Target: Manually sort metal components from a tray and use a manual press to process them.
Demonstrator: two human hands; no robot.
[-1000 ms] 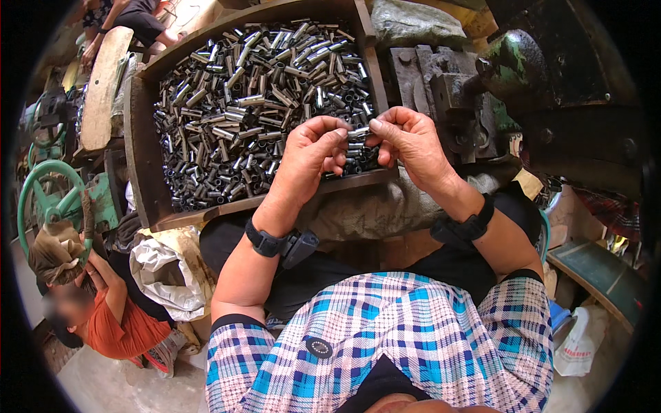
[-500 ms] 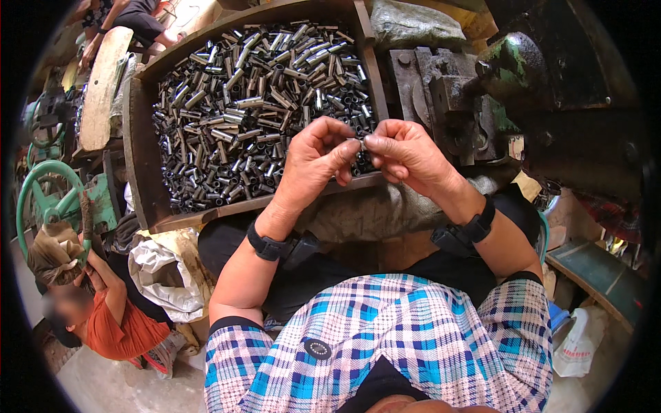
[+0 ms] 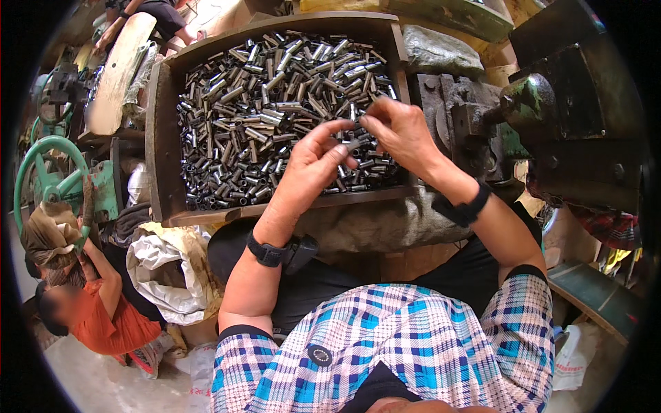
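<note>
Both my hands are held over the near right part of a tray [image 3: 157, 148] filled with short metal tubes [image 3: 265, 113]. My left hand [image 3: 313, 162] has its thumb and fingers closed around a small grey metal tube [image 3: 353, 145], of which only an end shows. Close beside it, my right hand [image 3: 403, 134] is bent with thumb and forefinger pinched together near the left fingertips. Motion smears the right fingertips, and whatever they hold is hidden.
A dark, greasy machine [image 3: 475, 120] stands right of the tray. Behind it lies a grey sack [image 3: 441, 51]. At left are a green handwheel [image 3: 51, 182], a person in orange [image 3: 113, 316], and a white sack [image 3: 165, 275]. Grey cloth [image 3: 372, 224] hangs below the tray's near edge.
My right hand has moved up and slightly away from the left fingertips, where both pinched together before. The view has shifted, so the tray appears farther right.
</note>
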